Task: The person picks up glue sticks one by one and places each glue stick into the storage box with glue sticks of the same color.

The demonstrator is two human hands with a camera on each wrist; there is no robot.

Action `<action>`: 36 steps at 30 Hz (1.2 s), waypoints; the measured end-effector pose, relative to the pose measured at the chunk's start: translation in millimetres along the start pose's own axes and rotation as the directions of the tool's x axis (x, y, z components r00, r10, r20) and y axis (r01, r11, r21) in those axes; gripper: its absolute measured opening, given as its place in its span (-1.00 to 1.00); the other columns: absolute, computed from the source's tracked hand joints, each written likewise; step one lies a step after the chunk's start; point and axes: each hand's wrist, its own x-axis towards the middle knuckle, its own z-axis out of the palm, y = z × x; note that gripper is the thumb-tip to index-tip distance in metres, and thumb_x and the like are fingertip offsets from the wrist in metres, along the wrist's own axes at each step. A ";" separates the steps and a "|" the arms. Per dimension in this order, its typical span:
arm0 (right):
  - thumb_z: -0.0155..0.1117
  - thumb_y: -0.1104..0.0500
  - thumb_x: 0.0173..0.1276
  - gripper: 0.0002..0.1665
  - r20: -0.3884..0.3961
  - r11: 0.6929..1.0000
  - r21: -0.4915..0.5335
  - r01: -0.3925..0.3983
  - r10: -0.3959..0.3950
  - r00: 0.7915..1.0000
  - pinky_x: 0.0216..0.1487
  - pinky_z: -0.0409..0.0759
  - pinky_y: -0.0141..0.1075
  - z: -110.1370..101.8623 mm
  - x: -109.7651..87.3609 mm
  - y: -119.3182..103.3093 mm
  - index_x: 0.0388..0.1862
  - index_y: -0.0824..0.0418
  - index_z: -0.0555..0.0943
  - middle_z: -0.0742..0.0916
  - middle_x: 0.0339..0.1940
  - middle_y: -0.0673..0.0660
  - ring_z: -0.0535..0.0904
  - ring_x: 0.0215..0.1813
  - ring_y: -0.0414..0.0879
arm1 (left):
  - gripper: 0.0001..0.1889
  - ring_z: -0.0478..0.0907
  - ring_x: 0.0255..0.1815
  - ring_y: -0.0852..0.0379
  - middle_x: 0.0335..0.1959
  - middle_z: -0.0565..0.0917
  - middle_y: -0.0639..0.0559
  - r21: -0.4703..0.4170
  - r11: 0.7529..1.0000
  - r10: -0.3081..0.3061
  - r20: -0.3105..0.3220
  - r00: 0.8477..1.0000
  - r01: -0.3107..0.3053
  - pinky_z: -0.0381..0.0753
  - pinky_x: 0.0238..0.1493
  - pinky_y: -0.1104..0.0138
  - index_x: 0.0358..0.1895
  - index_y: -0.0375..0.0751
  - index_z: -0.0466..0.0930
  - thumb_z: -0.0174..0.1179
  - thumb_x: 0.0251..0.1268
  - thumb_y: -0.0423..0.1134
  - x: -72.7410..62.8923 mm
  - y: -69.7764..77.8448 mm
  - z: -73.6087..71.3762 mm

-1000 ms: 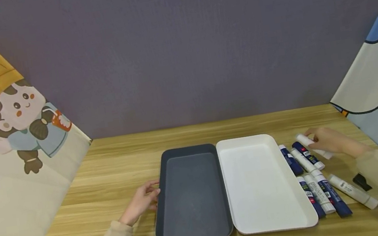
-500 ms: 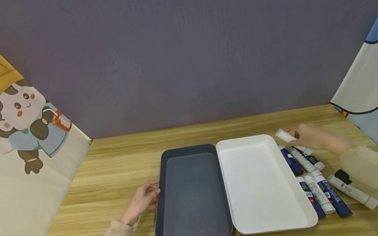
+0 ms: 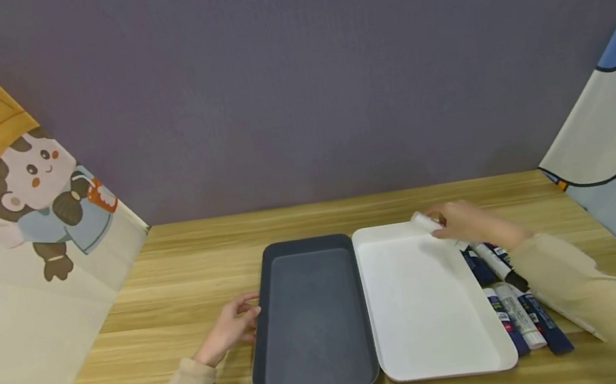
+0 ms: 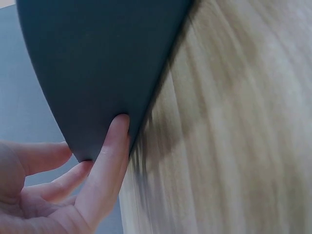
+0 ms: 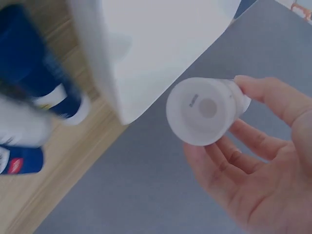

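Note:
My right hand (image 3: 464, 221) pinches a white glue stick (image 3: 425, 222) between thumb and fingers, over the far right corner of the white tray (image 3: 422, 314). In the right wrist view the round end of this glue stick (image 5: 197, 112) faces the camera, close by the tray's corner. My left hand (image 3: 230, 330) holds the left side of the dark grey tray (image 3: 309, 318). The left wrist view has its thumb at the rim and its fingertips (image 4: 118, 124) against the outer wall. Both trays stand side by side, with bare floors.
Several navy and white glue sticks lie right of the white tray, among them a navy one (image 3: 551, 329) and a white one (image 3: 523, 322). My right sleeve (image 3: 572, 278) partly covers them. A grey-purple panel (image 3: 304, 86) rises behind the wooden table (image 3: 186, 256).
My right hand has lifted the white glue stick off the group at the right and carried it left to the white tray's far corner. The left hand has stayed put.

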 end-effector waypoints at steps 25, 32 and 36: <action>0.19 0.26 0.16 -0.53 0.086 0.989 0.030 0.148 -0.150 0.985 -0.44 0.35 -0.35 20.7 61.0 -58.6 0.05 0.44 0.43 0.58 -0.43 0.11 0.36 -0.49 -0.16 | -0.58 0.47 -0.46 0.11 -0.20 0.48 -0.32 -0.014 1.000 0.003 -0.023 1.000 -0.003 0.57 -0.49 0.23 0.18 -0.53 0.17 -0.08 0.30 -0.40 8.1 1.2 6.2; 0.19 0.27 0.14 -0.56 0.118 0.988 0.007 0.152 -0.152 0.981 -0.39 0.45 -0.32 27.4 76.9 -71.1 0.02 0.40 0.46 0.63 -0.31 0.17 0.47 -0.45 -0.16 | -0.59 0.48 -0.47 0.12 -0.22 0.49 -0.31 -0.014 1.000 0.002 -0.037 0.999 -0.003 0.57 -0.49 0.24 0.17 -0.53 0.19 -0.08 0.29 -0.42 10.0 2.4 8.2; 0.19 0.28 0.12 -0.56 0.134 0.988 -0.012 0.152 -0.149 0.980 -0.33 0.49 -0.29 31.6 85.0 -79.4 0.01 0.41 0.47 0.62 -0.20 0.23 0.52 -0.36 -0.11 | -0.59 0.48 -0.47 0.12 -0.22 0.48 -0.31 -0.027 1.000 -0.004 -0.039 0.999 0.003 0.57 -0.49 0.24 0.17 -0.53 0.19 -0.09 0.29 -0.43 11.9 2.1 8.9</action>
